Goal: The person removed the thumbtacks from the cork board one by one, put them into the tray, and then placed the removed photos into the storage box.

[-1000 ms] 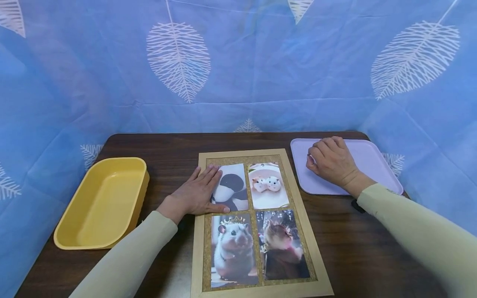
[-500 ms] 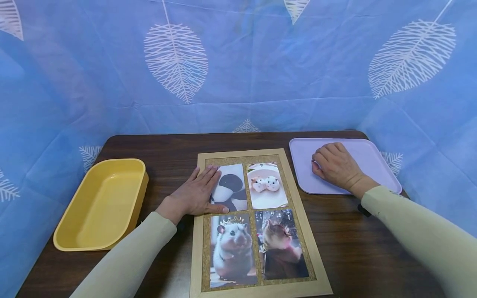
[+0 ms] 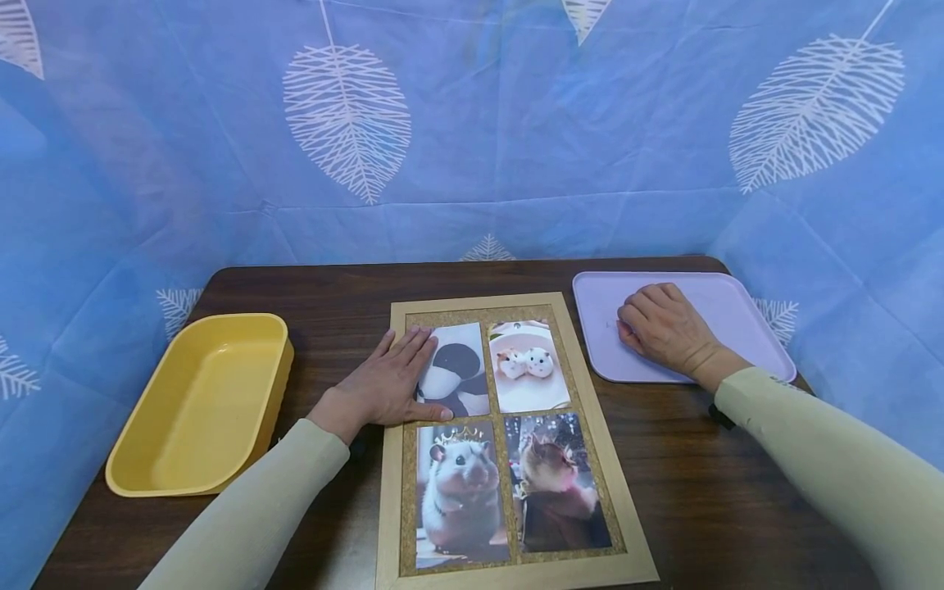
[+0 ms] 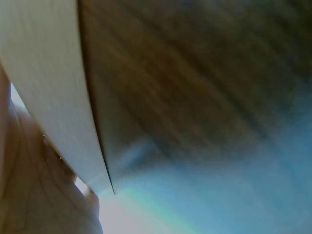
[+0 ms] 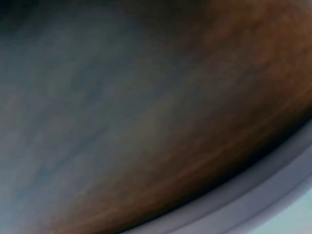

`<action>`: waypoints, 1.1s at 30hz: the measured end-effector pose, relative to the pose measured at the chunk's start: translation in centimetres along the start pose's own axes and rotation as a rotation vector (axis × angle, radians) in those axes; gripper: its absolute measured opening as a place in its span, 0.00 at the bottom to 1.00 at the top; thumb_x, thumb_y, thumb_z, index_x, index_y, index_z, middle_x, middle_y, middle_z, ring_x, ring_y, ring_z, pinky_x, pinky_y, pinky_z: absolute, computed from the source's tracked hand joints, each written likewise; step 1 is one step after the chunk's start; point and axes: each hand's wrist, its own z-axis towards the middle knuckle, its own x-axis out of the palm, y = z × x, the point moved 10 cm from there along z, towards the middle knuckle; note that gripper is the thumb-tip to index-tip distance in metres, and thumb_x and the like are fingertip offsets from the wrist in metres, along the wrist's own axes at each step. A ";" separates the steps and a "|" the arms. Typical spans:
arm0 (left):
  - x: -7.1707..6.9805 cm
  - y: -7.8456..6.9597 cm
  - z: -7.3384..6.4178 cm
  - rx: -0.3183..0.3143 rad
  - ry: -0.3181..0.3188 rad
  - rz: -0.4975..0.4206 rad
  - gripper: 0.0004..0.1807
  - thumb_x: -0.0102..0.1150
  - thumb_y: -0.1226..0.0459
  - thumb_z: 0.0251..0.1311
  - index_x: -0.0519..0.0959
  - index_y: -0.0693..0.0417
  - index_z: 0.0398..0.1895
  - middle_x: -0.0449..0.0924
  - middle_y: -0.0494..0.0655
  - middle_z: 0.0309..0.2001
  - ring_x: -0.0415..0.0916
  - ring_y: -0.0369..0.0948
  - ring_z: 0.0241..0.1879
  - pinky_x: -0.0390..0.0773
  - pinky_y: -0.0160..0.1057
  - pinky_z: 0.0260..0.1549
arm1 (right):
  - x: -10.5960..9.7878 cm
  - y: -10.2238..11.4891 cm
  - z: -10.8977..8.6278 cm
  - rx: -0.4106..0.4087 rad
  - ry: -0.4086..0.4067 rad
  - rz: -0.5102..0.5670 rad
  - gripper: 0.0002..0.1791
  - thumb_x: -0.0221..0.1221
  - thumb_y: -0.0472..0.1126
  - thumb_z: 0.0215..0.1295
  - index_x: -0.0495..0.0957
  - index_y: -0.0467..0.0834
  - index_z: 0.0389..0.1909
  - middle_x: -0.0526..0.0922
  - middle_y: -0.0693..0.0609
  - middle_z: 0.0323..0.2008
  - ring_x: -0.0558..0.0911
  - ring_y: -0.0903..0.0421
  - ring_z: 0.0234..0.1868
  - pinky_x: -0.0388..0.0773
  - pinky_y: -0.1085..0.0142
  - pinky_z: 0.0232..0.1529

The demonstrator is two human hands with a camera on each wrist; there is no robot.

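My left hand (image 3: 387, 377) lies spread over the left side of a cork board (image 3: 496, 492) with a pale wooden frame (image 3: 627, 508). Its fingers rest on the edge of the upper left photo (image 3: 460, 369), a dark-and-white picture partly covered by them. In the left wrist view, part of the palm shows beside the frame's side. My right hand (image 3: 664, 328) is low over a lavender tray (image 3: 737, 328), fingers curled down towards its surface. A faint clear speck shows by the fingertips; I cannot tell what they hold. The right wrist view shows only the blurred table and the tray's rim.
Three more photos fill the board: two small hamsters (image 3: 527, 363), a crowned hamster (image 3: 462, 500) and a dark animal portrait (image 3: 558, 483). A yellow bin (image 3: 202, 401) stands at the left on the dark wooden table (image 3: 737, 475). Blue leaf-print cloth (image 3: 516, 123) hangs behind.
My right hand has shifted slightly right over the tray, then held nearly still. My left hand stays on the board and photo.
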 end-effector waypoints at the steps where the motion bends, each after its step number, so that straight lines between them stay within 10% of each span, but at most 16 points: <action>1: 0.0 0.0 0.0 -0.002 0.001 0.001 0.67 0.47 0.20 0.60 0.40 0.53 0.88 0.33 0.52 0.88 0.30 0.49 0.87 0.34 0.58 0.83 | 0.0 0.0 0.0 -0.001 0.002 0.001 0.10 0.54 0.40 0.67 0.74 0.36 0.30 0.77 0.41 0.30 0.77 0.36 0.36 0.71 0.42 0.38; 33: -0.4 0.0 -0.1 0.006 -0.003 -0.060 0.67 0.51 0.22 0.60 0.42 0.53 0.87 0.35 0.52 0.87 0.30 0.50 0.86 0.34 0.59 0.83 | 0.4 0.0 0.8 0.087 0.096 -0.020 0.21 0.52 0.48 0.69 0.77 0.32 0.46 0.80 0.35 0.44 0.78 0.33 0.45 0.73 0.40 0.46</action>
